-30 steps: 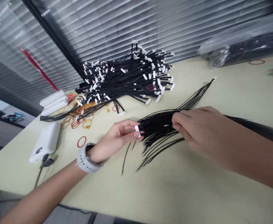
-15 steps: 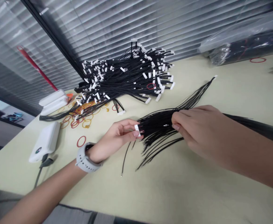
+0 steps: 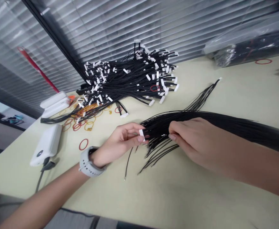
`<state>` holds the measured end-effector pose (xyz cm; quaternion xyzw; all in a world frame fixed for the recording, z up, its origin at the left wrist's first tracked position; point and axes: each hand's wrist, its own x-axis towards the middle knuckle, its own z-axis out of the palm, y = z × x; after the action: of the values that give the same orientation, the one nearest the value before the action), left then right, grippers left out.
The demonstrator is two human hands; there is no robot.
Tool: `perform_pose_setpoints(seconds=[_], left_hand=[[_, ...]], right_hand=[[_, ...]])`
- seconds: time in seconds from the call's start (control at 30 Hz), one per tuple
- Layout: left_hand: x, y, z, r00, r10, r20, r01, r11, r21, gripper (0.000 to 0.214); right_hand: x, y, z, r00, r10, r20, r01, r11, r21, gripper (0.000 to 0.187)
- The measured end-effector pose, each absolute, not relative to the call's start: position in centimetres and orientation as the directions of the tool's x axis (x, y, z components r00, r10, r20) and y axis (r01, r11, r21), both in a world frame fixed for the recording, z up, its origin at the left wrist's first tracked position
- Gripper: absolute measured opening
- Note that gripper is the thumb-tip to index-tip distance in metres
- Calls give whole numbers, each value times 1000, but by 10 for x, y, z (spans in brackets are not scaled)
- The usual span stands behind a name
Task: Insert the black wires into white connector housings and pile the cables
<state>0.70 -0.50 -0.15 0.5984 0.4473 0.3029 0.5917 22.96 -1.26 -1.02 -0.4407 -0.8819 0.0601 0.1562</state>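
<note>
Black wire leads (image 3: 160, 130) fan across the pale counter (image 3: 225, 190) in a loose bundle at lower centre of the frame, their thin ends mostly bare, while a far larger heap of leads (image 3: 130, 76), thick with white connectors, sits at upper centre. Left hand (image 3: 122, 141) is nearly closed, pinching one white connector (image 3: 142, 135) at the bundle's near end. Right hand (image 3: 196, 141) is half-curled, gathering the wires further along.
</note>
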Motion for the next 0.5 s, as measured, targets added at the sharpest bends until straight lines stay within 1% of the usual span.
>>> perform_pose_setpoints(seconds=[0.2, 0.5], left_hand=[[8, -8, 0, 428, 889, -163, 143, 111, 983, 14], [10, -11, 1, 456, 875, -163, 94, 135, 986, 14]], right_hand=[[220, -17, -13, -585, 765, 271, 717, 643, -270, 20], [209, -15, -21, -607, 681, 410, 613, 730, -303, 18]])
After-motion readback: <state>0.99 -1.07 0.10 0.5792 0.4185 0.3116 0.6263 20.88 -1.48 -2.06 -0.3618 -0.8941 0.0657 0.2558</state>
